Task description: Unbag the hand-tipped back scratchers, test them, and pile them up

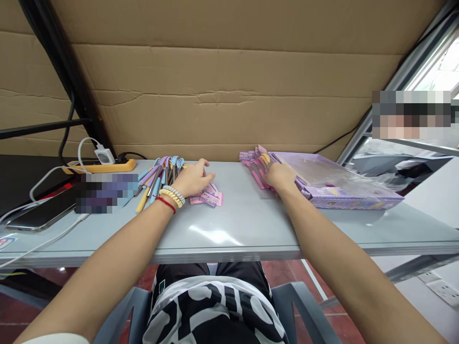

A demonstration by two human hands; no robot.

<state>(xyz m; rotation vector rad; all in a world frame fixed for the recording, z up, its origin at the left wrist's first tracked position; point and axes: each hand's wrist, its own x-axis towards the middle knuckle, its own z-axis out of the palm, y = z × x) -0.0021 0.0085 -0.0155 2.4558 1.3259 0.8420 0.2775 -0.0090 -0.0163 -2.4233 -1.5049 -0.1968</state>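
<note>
My left hand [193, 180] is over the table with its thumb and fingers apart, and I see nothing held in it. Just below its fingers lie small pink and purple printed cards [210, 196]. Beside its wrist is a fanned pile of slim items with purple, blue and yellow handles [154, 179], some with metallic parts; their exact kind is unclear. My right hand [281, 176] is closed around slim pink-handled items [256, 173] at the left edge of a purple box [355, 203]. Its fingertips are mostly hidden. A yellow piece [265, 158] shows above its fingers.
Clear plastic film [373, 179] lies in and over the box. At the left are a phone [39, 210], white cables and a yellow power strip [100, 167] with a white charger [104, 155]. A cardboard panel [222, 95] rises behind the grey table [229, 229].
</note>
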